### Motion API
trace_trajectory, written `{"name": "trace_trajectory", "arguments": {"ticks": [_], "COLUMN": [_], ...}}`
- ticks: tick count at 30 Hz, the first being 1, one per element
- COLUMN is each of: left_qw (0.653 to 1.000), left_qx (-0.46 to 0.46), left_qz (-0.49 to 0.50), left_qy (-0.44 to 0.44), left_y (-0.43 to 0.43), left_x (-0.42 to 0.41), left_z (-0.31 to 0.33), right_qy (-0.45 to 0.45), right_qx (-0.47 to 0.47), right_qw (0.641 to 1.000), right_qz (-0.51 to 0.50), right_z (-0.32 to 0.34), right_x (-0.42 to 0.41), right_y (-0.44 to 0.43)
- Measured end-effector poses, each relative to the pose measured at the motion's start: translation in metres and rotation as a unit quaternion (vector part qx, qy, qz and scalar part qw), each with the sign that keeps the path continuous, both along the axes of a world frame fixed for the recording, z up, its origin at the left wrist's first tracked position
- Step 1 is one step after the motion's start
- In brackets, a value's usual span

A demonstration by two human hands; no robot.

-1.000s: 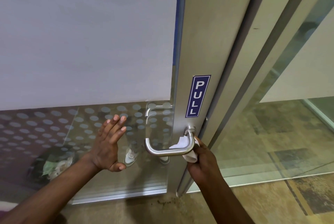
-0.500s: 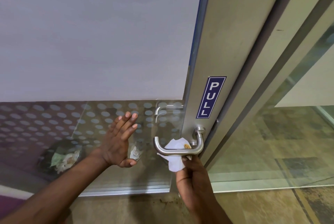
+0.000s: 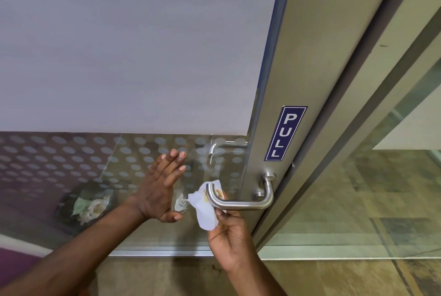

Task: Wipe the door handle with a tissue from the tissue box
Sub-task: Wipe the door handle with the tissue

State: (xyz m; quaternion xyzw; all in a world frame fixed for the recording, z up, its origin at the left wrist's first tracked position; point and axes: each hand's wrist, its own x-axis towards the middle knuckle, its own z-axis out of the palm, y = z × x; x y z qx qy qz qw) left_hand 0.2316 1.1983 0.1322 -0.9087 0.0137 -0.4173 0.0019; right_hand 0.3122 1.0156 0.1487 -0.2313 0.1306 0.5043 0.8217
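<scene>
In front of me, filling most of the view: the glass door, upper part frosted plain grey-white, lower band patterned with pale dots and see-through. Its metal frame runs down the right edge, slanted in this wide-angle view. A second glazed panel stands to the right of the frame; mottled brown floor below.

My left arm reaches in from lower left. My left hand is flat and spread, fingers extended together and pointing up, palm against or just off the dotted glass; I cannot tell whether it touches. It holds nothing.

My right hand comes up from below the lever. Grip state: thumb and fingertips pinch the lower part of the tissue.

On the frame, a blue PULL sign, white letters running vertically, just above the handle mount.

The door handle, a brushed-steel lever, runs left from its round mount and curves back at its free end.

The tissue, white and crumpled, wraps behind the free left end of the lever, touching it. Brownish-yellow smears show on the tissue on either side of the bar.
</scene>
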Motion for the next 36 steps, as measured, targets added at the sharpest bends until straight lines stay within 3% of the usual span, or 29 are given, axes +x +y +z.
{"name": "trace_trajectory", "arguments": {"ticks": [5, 14, 17, 20, 21, 22, 24, 26, 28, 29, 31, 33, 35, 36], "left_qw": [1.000, 1.000, 1.000, 1.000, 1.000, 1.000, 1.000, 1.000, 1.000, 1.000, 1.000, 1.000, 1.000, 1.000], "left_qx": [0.001, 0.008, 0.004, 0.006, 0.007, 0.008, 0.008, 0.010, 0.011, 0.010, 0.006, 0.007, 0.007, 0.007], "left_qz": [0.002, 0.003, 0.002, 0.001, 0.002, 0.003, 0.005, 0.006, 0.007, 0.008, 0.007, 0.010, 0.011, 0.012], "left_qy": [0.006, -0.021, -0.021, -0.016, -0.014, -0.011, -0.007, -0.003, -0.001, -0.001, 0.001, 0.000, -0.002, -0.004], "left_y": [0.001, 0.004, 0.004, 0.003, 0.003, 0.003, 0.003, 0.003, 0.003, 0.003, 0.003, 0.003, 0.002, 0.002], "left_x": [-0.001, 0.001, 0.001, 0.001, 0.000, 0.000, 0.000, 0.000, -0.001, -0.001, -0.001, -0.001, -0.001, -0.001], "left_z": [0.000, -0.010, -0.009, -0.007, -0.007, -0.006, -0.006, -0.006, -0.006, -0.006, -0.006, -0.006, -0.006, -0.006], "right_qy": [-0.040, 0.013, -0.063, -0.247, -0.324, -0.422, -0.619, -0.745, -0.807, -0.813, -0.794, -0.760, -0.693, -0.631], "right_qx": [-0.037, -0.071, -0.040, -0.013, -0.047, -0.134, -0.339, -0.373, -0.377, -0.393, -0.429, -0.451, -0.482, -0.476], "right_qw": [0.998, 0.995, 0.993, 0.964, 0.942, 0.895, 0.706, 0.536, 0.421, 0.389, 0.386, 0.431, 0.512, 0.594], "right_qz": [0.008, -0.071, -0.095, -0.100, -0.073, -0.053, -0.062, -0.138, -0.173, -0.184, -0.193, -0.178, -0.158, -0.152], "right_z": [-0.008, 0.010, 0.020, 0.029, 0.030, 0.029, 0.023, 0.014, 0.001, -0.004, -0.012, -0.017, -0.018, -0.020], "right_x": [0.017, 0.048, 0.050, 0.055, 0.056, 0.058, 0.063, 0.069, 0.076, 0.080, 0.084, 0.083, 0.074, 0.070], "right_y": [-0.036, -0.094, -0.100, -0.093, -0.089, -0.086, -0.078, -0.072, -0.066, -0.065, -0.063, -0.061, -0.058, -0.057]}}
